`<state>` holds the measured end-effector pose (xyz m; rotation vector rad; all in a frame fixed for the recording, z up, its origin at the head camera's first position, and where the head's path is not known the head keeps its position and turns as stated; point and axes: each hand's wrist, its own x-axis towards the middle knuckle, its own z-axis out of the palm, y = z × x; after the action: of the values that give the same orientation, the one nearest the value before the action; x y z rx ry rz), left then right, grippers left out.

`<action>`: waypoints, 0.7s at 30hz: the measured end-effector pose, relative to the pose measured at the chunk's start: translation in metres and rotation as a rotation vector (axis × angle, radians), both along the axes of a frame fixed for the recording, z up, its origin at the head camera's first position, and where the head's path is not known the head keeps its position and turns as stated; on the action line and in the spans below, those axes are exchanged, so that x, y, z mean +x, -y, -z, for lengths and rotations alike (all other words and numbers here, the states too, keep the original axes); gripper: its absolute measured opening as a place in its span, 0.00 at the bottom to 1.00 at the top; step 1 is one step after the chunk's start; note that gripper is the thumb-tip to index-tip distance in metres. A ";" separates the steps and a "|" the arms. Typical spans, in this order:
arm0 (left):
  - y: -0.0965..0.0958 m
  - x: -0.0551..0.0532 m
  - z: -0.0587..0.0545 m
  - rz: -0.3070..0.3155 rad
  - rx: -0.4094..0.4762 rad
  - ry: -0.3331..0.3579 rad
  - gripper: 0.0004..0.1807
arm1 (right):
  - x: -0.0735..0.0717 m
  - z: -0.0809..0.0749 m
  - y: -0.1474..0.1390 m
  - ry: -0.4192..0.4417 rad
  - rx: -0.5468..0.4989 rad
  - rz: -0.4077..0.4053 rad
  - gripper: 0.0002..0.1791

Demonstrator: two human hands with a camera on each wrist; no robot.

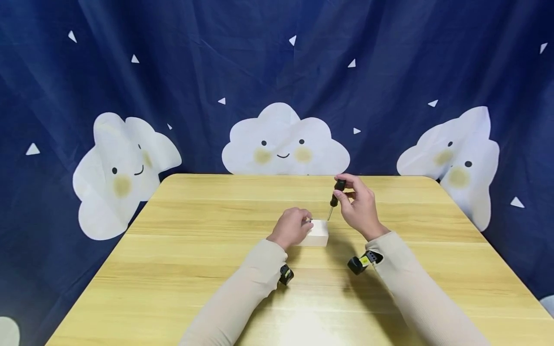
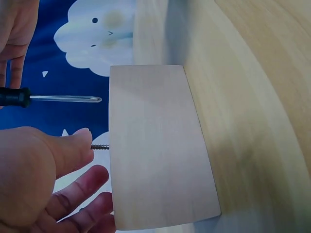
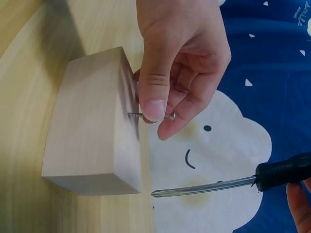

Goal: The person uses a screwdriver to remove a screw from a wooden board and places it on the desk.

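Observation:
A pale wooden block lies on the table. My left hand is over its top, pinching a screw between thumb and fingers. The screw stands upright with its threaded end right at the block's top face, seen also in the left wrist view as a short threaded shank. In my right hand I grip a screwdriver by its black handle, blade pointing down and slightly tilted. The screwdriver's tip is beside the screw, apart from it, near the block's right edge in the head view.
The block rests on a light wood-grain table. Behind it hangs a dark blue curtain with white clouds and small triangles. A black wrist camera is strapped below the right hand, another camera below the left.

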<state>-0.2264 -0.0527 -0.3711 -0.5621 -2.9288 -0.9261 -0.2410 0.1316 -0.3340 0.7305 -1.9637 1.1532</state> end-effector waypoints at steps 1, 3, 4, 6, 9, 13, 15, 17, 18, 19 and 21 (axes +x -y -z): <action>-0.001 0.000 0.000 -0.004 0.000 0.001 0.10 | 0.000 0.001 -0.001 0.005 0.001 -0.001 0.21; -0.001 -0.001 0.000 -0.009 0.010 0.008 0.08 | 0.000 0.002 -0.003 0.017 0.005 0.004 0.20; -0.002 -0.002 0.000 -0.010 0.020 0.013 0.07 | 0.000 0.002 -0.004 0.021 0.005 0.006 0.20; -0.002 -0.002 0.000 -0.013 0.034 0.020 0.05 | 0.000 0.002 -0.007 0.025 0.003 0.007 0.19; -0.001 -0.002 -0.001 -0.009 0.051 0.022 0.04 | -0.001 0.003 -0.009 0.025 -0.002 0.004 0.18; -0.001 -0.003 -0.002 -0.011 0.058 0.011 0.03 | -0.001 0.002 -0.012 0.023 -0.003 0.006 0.19; -0.001 -0.004 -0.001 -0.014 0.060 0.006 0.04 | -0.002 0.002 -0.013 0.021 -0.003 0.012 0.19; -0.001 -0.005 -0.001 -0.017 0.062 -0.002 0.06 | -0.001 0.002 -0.013 0.019 -0.004 0.015 0.20; 0.000 -0.005 -0.002 -0.018 0.062 -0.003 0.06 | -0.001 0.003 -0.014 0.017 -0.005 0.015 0.20; 0.000 -0.005 -0.002 -0.019 0.062 -0.003 0.06 | -0.001 0.003 -0.014 0.016 -0.006 0.017 0.20; 0.003 -0.004 -0.003 -0.022 0.062 -0.009 0.06 | -0.001 0.004 -0.015 0.014 -0.008 0.017 0.21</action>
<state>-0.2305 -0.0557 -0.3681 -0.5278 -2.8810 -1.0049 -0.2416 0.1462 -0.3375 0.7026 -1.9723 1.1579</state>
